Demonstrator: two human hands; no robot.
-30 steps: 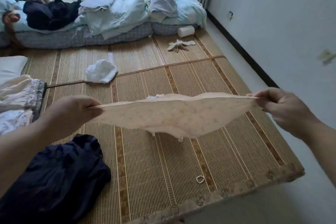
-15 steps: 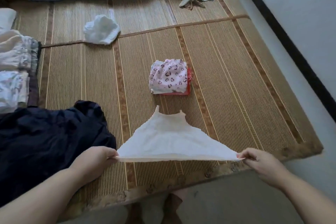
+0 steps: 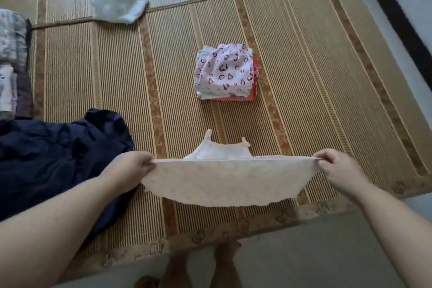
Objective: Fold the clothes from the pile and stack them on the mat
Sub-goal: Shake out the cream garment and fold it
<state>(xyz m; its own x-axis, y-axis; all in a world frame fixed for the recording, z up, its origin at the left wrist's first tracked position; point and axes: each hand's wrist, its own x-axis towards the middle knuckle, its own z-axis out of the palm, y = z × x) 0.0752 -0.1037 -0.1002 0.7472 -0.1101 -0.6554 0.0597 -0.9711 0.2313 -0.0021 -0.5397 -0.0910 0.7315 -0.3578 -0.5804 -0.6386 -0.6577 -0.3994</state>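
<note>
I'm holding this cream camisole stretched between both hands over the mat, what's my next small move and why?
Probably carry the held edge forward onto the straps, halving the camisole: left hand and right hand each pinch a side, and the strap end already lies on the mat.

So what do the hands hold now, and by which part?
Both hold the pale top: the left hand and the right hand each pinch one side edge, stretching it taut; its straps lie on the mat.
</note>
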